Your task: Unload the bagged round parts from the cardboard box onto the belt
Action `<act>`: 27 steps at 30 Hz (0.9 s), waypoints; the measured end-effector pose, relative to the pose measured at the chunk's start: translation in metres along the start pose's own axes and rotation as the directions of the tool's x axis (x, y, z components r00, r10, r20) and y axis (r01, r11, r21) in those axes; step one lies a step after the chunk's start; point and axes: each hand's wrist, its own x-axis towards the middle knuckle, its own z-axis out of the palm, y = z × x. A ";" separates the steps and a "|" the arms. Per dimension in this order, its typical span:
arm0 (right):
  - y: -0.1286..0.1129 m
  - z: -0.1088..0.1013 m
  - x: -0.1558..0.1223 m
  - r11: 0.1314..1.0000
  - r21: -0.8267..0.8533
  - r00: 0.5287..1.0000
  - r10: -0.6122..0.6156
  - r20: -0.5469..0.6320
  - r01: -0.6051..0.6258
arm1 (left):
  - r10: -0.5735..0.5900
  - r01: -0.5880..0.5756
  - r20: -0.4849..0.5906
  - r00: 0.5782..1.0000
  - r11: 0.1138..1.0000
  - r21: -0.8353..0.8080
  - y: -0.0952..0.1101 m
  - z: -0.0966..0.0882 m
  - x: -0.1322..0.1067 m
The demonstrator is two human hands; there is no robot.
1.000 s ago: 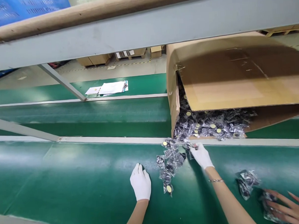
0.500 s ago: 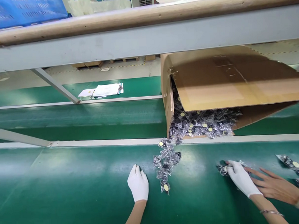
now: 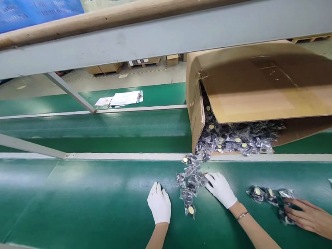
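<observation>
The tabletop (image 3: 89, 205) has wide room left of the left hand (image 3: 159, 203); little bags (image 3: 189, 187) block its right, with 1 big box (image 3: 274, 90) behind them.

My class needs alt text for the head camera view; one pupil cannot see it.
A white-gloved right hand is at the edge of a cluster of plastic-bagged parts on a green work surface; the gloved left hand lies apart from them. Behind, an open cardboard box holds more; right, a co-worker's bare hand touches other bagged parts.
</observation>
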 end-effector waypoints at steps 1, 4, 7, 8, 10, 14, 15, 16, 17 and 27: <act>0.006 0.003 -0.006 0.998 0.015 0.997 0.068 -0.035 -0.068 | -0.001 0.001 -0.002 1.000 1.000 -0.004 0.000 0.000 0.000; 0.021 0.000 -0.025 0.949 0.060 0.949 0.312 -0.037 -0.310 | -0.001 0.001 -0.003 1.000 1.000 -0.009 0.000 0.001 0.001; 0.026 -0.016 -0.039 0.883 -0.020 0.881 0.469 0.061 -0.469 | 0.009 -0.009 -0.007 1.000 1.000 0.014 0.000 0.001 0.002; 0.026 -0.023 -0.042 0.876 -0.078 0.876 0.480 0.041 -0.476 | 0.014 -0.014 -0.008 1.000 1.000 0.024 0.000 0.001 0.003; 0.025 -0.035 -0.040 0.874 -0.179 0.893 0.439 -0.101 -0.451 | 0.028 -0.027 -0.014 1.000 0.999 0.044 0.000 0.001 0.002; 0.011 -0.045 -0.011 0.947 -0.252 0.965 0.146 -0.219 -0.200 | 0.054 -0.052 -0.027 0.998 0.996 0.074 0.000 0.002 0.002; 0.005 -0.043 -0.001 0.957 -0.258 0.981 0.091 -0.173 -0.134 | 0.059 -0.056 -0.029 0.998 0.995 0.079 0.000 0.002 0.002; -0.001 -0.039 0.008 0.960 -0.263 0.991 0.066 -0.117 -0.095 | 0.061 -0.058 -0.031 0.998 0.995 0.082 0.000 0.002 0.002; -0.007 -0.034 0.015 0.959 -0.268 0.995 0.070 -0.073 -0.087 | 0.062 -0.059 -0.034 0.998 0.995 0.083 0.000 0.002 0.002; 0.110 -0.080 -0.090 0.906 -0.416 0.971 -0.019 -0.237 -0.084 | 0.065 -0.060 -0.041 0.997 0.993 0.101 0.000 0.003 0.001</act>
